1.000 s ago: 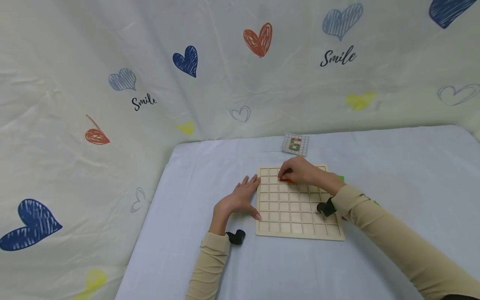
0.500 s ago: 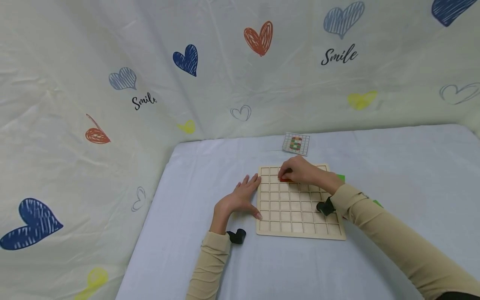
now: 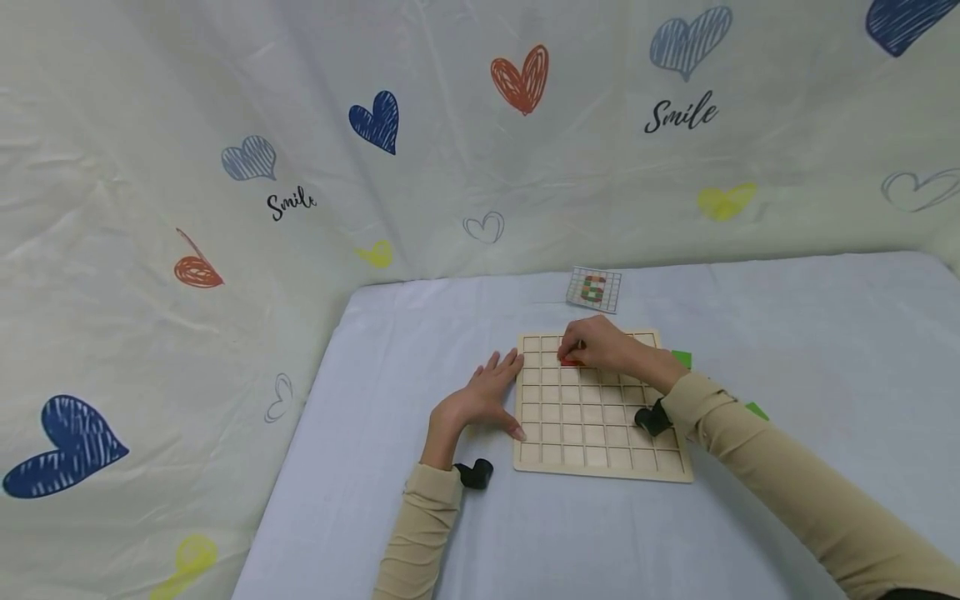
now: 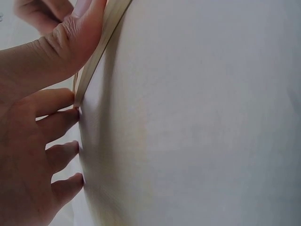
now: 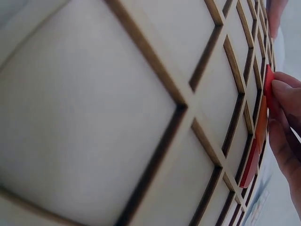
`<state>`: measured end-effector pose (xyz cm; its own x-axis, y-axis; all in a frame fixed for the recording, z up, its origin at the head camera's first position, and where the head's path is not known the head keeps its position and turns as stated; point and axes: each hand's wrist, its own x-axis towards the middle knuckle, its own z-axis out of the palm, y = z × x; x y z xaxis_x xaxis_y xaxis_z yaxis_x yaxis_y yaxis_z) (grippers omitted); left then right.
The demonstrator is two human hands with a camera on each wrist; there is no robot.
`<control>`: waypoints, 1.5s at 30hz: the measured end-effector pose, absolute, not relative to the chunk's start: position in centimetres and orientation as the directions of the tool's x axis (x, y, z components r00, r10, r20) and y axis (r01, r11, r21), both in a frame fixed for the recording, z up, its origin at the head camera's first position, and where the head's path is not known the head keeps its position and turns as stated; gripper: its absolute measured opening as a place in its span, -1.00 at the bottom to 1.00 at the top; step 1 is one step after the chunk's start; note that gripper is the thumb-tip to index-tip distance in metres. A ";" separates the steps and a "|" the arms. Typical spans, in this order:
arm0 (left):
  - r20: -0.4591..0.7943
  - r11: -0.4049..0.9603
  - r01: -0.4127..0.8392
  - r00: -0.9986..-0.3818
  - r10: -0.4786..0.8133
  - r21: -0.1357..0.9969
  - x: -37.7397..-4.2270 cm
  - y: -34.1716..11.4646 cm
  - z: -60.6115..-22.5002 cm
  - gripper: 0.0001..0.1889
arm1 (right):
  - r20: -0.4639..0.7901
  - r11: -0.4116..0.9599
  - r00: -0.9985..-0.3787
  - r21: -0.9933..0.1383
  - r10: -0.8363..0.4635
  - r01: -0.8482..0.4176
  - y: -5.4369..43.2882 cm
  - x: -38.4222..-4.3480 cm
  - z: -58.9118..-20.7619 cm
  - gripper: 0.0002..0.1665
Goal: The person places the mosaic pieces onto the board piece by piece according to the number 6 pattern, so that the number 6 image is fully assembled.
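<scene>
My right hand (image 3: 603, 343) pinches a red square tile (image 5: 268, 84) at the upper part of the wooden grid board (image 3: 570, 435). In the right wrist view an orange tile (image 5: 261, 123) and another red tile (image 5: 250, 165) sit in the row beside it. The head view shows only a strip of red under the fingertips; the hand hides the rest. My left hand (image 3: 480, 400) lies spread at the board's left edge. Its thumb rests on the rim, and the left wrist view shows the fingertips along that side.
A small card (image 3: 593, 289) with a coloured grid pattern lies beyond the board. One green tile (image 3: 681, 358) is at the board's right side, another green tile (image 3: 756, 410) farther right, partly behind the sleeve. White cloth (image 3: 420, 350) covers the table; a printed curtain (image 3: 420, 200) hangs behind.
Both hands stay nearly in place, with the right fingertips still over the same spot. More of the green tile beside the right sleeve shows now.
</scene>
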<state>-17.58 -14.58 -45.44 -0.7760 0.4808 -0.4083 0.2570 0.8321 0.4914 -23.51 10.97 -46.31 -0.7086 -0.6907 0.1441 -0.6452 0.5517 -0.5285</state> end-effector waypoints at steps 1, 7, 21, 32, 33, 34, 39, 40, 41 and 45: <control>-0.407 0.832 0.257 -0.776 0.481 0.492 -17.6 -14.6 -45.5 0.35 | 0.147 0.550 -0.709 -0.530 -0.690 -0.646 11.0 -23.5 -46.3 -0.88; -0.404 0.831 0.262 -0.777 0.483 0.490 -17.6 -14.5 -45.5 0.36 | 0.143 0.556 -0.737 -0.568 -0.660 -0.607 11.4 -23.1 -46.0 -0.82; -0.404 0.829 0.260 -0.776 0.485 0.496 -17.5 -14.4 -45.6 0.35 | 0.113 0.597 -0.793 -0.597 -0.598 -0.536 13.3 -22.2 -45.4 -0.77; -0.407 0.839 0.253 -0.784 0.470 0.482 -17.3 -14.4 -45.4 0.36 | 0.083 0.630 -0.824 -0.603 -0.560 -0.489 16.3 -20.7 -44.8 -0.80; -0.403 0.838 0.254 -0.785 0.470 0.483 -17.3 -14.4 -45.4 0.36 | 0.086 0.629 -0.826 -0.606 -0.557 -0.487 16.6 -20.6 -44.7 -0.80; -0.403 0.838 0.254 -0.785 0.470 0.483 -17.3 -14.4 -45.4 0.36 | 0.088 0.630 -0.830 -0.608 -0.551 -0.483 16.9 -20.4 -44.7 -0.81; -0.395 0.831 0.259 -0.784 0.479 0.493 -17.2 -14.4 -45.3 0.35 | 0.096 0.652 -0.849 -0.599 -0.519 -0.466 18.4 -19.6 -44.4 -0.85; -0.395 0.830 0.259 -0.784 0.479 0.493 -17.1 -14.4 -45.3 0.35 | 0.095 0.656 -0.853 -0.598 -0.512 -0.461 18.7 -19.5 -44.4 -0.85; -0.395 0.830 0.259 -0.783 0.480 0.495 -17.1 -14.4 -45.3 0.35 | 0.095 0.661 -0.857 -0.595 -0.507 -0.457 19.0 -19.3 -44.3 -0.85; -0.395 0.830 0.260 -0.783 0.481 0.494 -17.1 -14.3 -45.3 0.35 | 0.091 0.682 -0.870 -0.584 -0.484 -0.441 20.4 -18.8 -44.2 -0.83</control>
<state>-17.14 -14.27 -45.28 -0.7825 0.4809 -0.3955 0.2601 0.8296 0.4942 -18.82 20.36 -44.20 -0.8701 -0.4844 0.0909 -0.4406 0.6818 -0.5839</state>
